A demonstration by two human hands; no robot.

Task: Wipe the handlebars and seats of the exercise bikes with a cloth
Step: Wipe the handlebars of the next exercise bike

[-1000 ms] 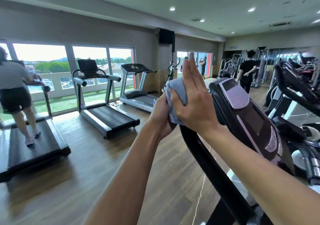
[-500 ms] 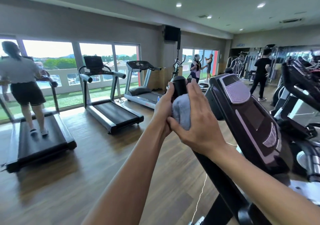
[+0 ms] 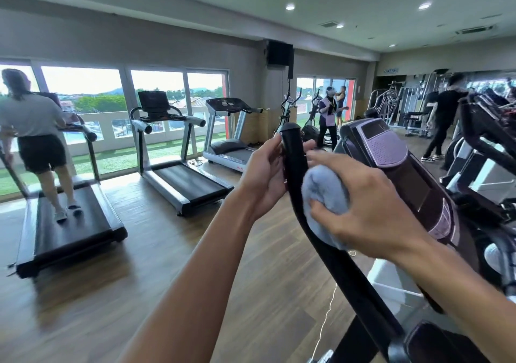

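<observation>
A black handlebar [image 3: 292,153] of an exercise machine rises from the lower right to its capped top end at mid-frame. My left hand [image 3: 264,175] wraps around the bar just below the cap, with fingertips showing on the bar's right side. My right hand [image 3: 371,212] grips a bunched grey-blue cloth [image 3: 325,191] and presses it against the right side of the bar, a little below my left hand. The machine's dark console [image 3: 391,153] with a purple panel sits directly right of the cloth. No seat is visible.
Three treadmills [image 3: 178,178] line the windows at left; a person [image 3: 36,139] walks on the nearest one. More machines [image 3: 485,145] crowd the right edge. Other people stand at the back by the door and at the right. Wooden floor [image 3: 139,265] lies between me and the treadmills.
My right hand has slid the cloth down from the top of the handlebar, baring the capped end. My left hand stays wrapped near the top.
</observation>
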